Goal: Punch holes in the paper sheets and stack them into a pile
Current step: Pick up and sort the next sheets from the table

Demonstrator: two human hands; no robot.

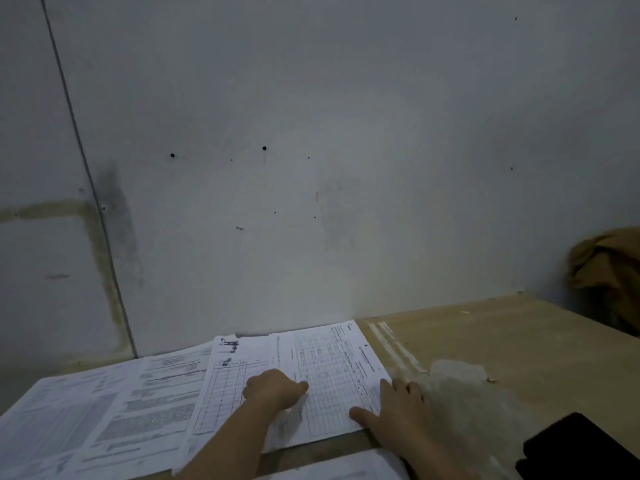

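Observation:
Several printed paper sheets lie fanned out on the wooden table (502,334) by the wall. The top sheet (329,368), a form with a grid, lies at the right end of the spread, over another table form (221,386). My left hand (273,389) rests on the top sheet with its fingers curled under, and nothing shows in its grip. My right hand (398,410) lies flat with fingers spread on that sheet's right edge, thumb on the paper. More text sheets (104,410) spread to the left. A further sheet's edge (332,471) shows at the bottom.
A black object (581,448) sits at the lower right corner, partly cut off. Crumpled clear plastic (478,393) lies between it and my right hand. A brown bundle (609,268) stands at the far right. The grey wall (311,168) rises just behind the papers.

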